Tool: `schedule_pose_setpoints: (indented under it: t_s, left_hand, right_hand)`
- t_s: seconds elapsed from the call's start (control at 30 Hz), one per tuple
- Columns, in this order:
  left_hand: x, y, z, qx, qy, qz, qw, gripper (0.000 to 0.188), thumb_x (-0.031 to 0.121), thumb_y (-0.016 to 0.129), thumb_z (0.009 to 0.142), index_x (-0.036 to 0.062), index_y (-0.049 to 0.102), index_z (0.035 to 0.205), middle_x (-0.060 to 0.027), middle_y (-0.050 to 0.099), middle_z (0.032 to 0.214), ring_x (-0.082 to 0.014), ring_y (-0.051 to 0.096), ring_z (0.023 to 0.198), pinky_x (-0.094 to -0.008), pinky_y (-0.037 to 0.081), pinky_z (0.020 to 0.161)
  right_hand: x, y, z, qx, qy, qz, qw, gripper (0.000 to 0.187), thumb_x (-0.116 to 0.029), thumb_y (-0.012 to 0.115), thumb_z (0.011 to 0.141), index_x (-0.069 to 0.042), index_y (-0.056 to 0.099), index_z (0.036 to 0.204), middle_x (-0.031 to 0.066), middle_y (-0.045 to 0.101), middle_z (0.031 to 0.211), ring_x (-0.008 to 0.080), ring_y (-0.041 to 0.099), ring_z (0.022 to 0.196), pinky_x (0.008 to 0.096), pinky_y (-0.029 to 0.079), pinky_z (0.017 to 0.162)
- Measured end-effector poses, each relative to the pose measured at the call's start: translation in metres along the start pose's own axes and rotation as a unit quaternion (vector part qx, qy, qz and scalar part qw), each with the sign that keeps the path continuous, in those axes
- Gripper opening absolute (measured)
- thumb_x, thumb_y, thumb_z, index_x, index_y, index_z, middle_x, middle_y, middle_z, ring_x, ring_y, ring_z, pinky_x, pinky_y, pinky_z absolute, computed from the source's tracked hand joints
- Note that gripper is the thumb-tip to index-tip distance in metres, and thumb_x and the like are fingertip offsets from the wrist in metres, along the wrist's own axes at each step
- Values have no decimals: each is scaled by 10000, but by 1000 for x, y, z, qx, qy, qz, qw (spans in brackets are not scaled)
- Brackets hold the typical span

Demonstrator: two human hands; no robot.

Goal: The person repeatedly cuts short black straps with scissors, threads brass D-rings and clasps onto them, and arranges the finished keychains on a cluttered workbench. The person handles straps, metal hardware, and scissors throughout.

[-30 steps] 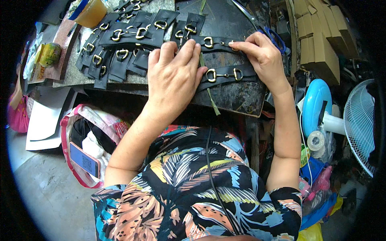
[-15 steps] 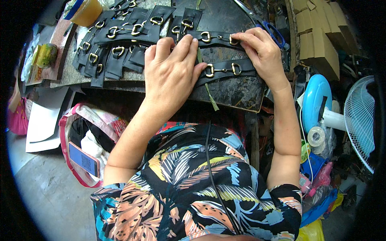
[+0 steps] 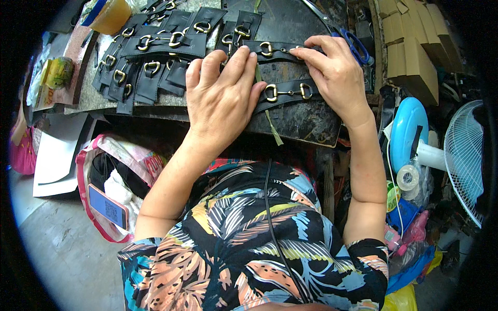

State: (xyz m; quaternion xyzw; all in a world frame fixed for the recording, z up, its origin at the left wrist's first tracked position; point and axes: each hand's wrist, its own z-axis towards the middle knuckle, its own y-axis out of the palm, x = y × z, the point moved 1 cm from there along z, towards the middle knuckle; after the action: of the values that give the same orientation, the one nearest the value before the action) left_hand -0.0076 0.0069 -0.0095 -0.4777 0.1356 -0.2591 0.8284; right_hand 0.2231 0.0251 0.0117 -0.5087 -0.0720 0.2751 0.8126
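Two black leather straps with brass-coloured horsebit fittings lie one above the other on the dark work board. My left hand (image 3: 222, 96) is spread flat, its fingertips on the left end of the upper strap (image 3: 277, 52) and its thumb by the left end of the lower strap (image 3: 287, 93). With fingers bent together, my right hand (image 3: 334, 72) grips the upper strap at its fitting; its fingertips cover the right-hand ring. Both rings of the lower strap's fitting show. Left of my hands, several similar straps (image 3: 166, 45) lie in an overlapping pile.
Blue-handled scissors (image 3: 357, 49) lie beyond my right hand. Cardboard pieces (image 3: 412, 67) and a fan (image 3: 464, 155) stand at the right. An amber tub (image 3: 115, 16) sits at the far left. Below the board's edge (image 3: 311, 137) hangs an open bag (image 3: 85, 176) holding a phone (image 3: 108, 206).
My right fingertips have slid a little left along the upper strap, from its right-hand ring toward the middle of the fitting. My left hand has hardly moved.
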Motion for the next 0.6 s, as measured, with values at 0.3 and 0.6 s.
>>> schedule_pose_setpoints:
  t_s: [0.3, 0.6]
  left_hand:
    - [-1, 2, -1, 15, -2, -3, 1000, 434, 356, 723, 867, 87, 715, 1207, 8, 606, 1314, -241, 491, 1167, -436, 324, 1037]
    - [1, 0, 0, 6, -1, 0, 1000, 434, 347, 728, 858, 83, 716, 1203, 4, 609, 1315, -241, 498, 1155, -432, 326, 1040]
  right_hand:
    - [-24, -17, -17, 22, -35, 83, 996, 372, -45, 752, 669, -198, 788, 1006, 48, 682, 1130, 298, 625, 1042, 412, 522, 895]
    - [-9, -12, -13, 55, -13, 53, 997, 315, -36, 725, 749, -167, 787, 1029, 66, 673, 1142, 303, 617, 1056, 413, 516, 919]
